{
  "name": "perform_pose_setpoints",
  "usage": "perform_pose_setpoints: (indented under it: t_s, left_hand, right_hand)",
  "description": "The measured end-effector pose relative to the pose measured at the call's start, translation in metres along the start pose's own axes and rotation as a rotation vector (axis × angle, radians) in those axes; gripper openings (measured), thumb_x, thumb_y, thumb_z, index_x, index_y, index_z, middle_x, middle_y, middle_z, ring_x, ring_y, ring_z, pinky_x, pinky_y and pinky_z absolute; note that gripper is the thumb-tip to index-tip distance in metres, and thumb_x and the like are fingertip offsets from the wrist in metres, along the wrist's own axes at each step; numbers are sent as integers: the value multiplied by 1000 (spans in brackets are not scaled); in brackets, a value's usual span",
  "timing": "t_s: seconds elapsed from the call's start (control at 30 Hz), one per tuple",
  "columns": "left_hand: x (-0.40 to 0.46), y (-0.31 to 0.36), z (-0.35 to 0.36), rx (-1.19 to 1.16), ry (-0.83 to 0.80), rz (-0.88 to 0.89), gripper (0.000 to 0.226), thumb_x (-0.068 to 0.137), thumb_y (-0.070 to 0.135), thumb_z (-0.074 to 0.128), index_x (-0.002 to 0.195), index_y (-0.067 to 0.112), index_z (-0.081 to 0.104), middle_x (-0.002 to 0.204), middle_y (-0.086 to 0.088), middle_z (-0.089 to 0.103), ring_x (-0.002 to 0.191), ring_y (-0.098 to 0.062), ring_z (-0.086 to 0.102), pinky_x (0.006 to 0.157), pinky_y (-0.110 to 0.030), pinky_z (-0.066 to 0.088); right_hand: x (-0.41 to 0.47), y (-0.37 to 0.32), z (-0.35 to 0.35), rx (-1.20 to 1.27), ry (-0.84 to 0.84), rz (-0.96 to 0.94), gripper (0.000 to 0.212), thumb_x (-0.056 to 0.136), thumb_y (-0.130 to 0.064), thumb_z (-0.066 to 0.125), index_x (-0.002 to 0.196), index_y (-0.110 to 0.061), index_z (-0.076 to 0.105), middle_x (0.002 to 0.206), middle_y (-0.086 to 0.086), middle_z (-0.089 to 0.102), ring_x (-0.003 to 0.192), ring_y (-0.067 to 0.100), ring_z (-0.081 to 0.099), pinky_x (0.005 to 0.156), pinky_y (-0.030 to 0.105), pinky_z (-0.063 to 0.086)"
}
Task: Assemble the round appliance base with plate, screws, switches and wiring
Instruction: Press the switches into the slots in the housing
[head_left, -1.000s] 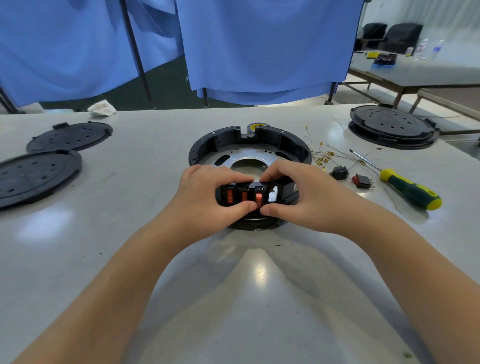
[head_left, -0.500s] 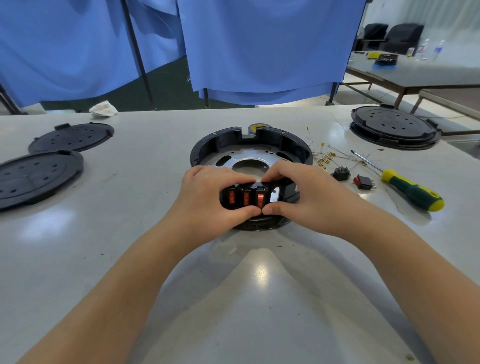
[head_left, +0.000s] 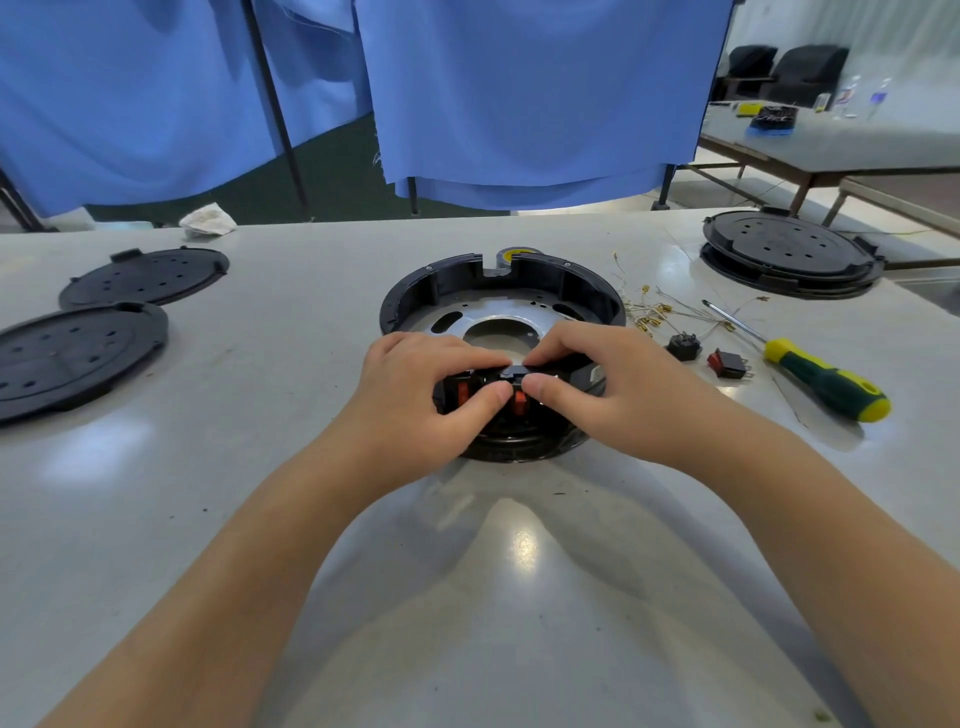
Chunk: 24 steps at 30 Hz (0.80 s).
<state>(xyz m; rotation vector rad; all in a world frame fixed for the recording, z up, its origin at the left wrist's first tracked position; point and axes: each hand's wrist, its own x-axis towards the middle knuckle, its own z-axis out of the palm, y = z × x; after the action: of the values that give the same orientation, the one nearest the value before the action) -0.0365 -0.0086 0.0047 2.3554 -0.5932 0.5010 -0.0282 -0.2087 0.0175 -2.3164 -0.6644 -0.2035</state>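
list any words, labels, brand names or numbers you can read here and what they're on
None can be read.
The white label on the round black plastic appliance base, by the right hand: print too small.
The yellow-centred tape roll behind the base: no legible marking.
The clear bottles on the far table: labels blurred.
The green and yellow screwdriver: no print visible.

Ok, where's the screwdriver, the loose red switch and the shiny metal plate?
screwdriver (head_left: 826, 383), head view, on its green handle.
loose red switch (head_left: 727, 363), head view, on its black body beside the red rocker.
metal plate (head_left: 457, 316), head view, on its bare left side inside the base.
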Motion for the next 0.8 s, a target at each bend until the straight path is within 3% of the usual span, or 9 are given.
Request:
perform_pose_setpoints:
  t_s: [0.13, 0.33, 0.53, 0.67, 0.8]
  left_hand:
    - [0, 1, 1, 6, 4, -18, 31, 82, 45, 56, 108, 38, 72, 91, 29, 63, 95, 8, 53, 105, -38, 30]
    - [1, 7, 0, -66, 5, -40, 31, 83, 41, 58, 105, 29, 76, 92, 16, 73, 96, -9, 65, 96, -48, 43]
    - [1, 9, 2, -111, 30, -56, 28, 82, 36, 59, 101, 28, 78, 88, 12, 74, 92, -11, 66, 95, -50, 45]
    - [0, 4, 2, -81, 24, -58, 30, 78, 40, 61, 102, 31, 75, 89, 14, 72, 95, -7, 62, 101, -45, 39]
    - [-2, -1, 3, -4, 13, -51, 38, 67, 46, 65, 104, 37, 70, 94, 17, 68, 95, 2, 49, 106, -32, 26]
  right_hand:
    - [1, 0, 2, 0, 15, 12, 14, 87, -34, 62, 97, -25, 66, 89, -12, 67, 86, 9, 62, 76, 36, 52]
    - [1, -2, 7, -28, 71, -13, 4, 87, -27, 64, 87, -24, 65, 78, -11, 67, 75, 10, 61, 69, 37, 50]
    - [2, -3, 8, -22, 91, -25, 4, 86, -27, 65, 83, -24, 65, 78, -12, 67, 79, 11, 63, 72, 40, 51]
    - [3, 0, 3, 5, 27, 1, 2, 87, -27, 64, 89, -26, 64, 86, -14, 66, 86, 6, 61, 78, 35, 51]
    - [1, 2, -1, -17, -54, 10, 23, 80, -22, 71, 101, -24, 63, 95, -14, 64, 93, 4, 59, 84, 29, 49]
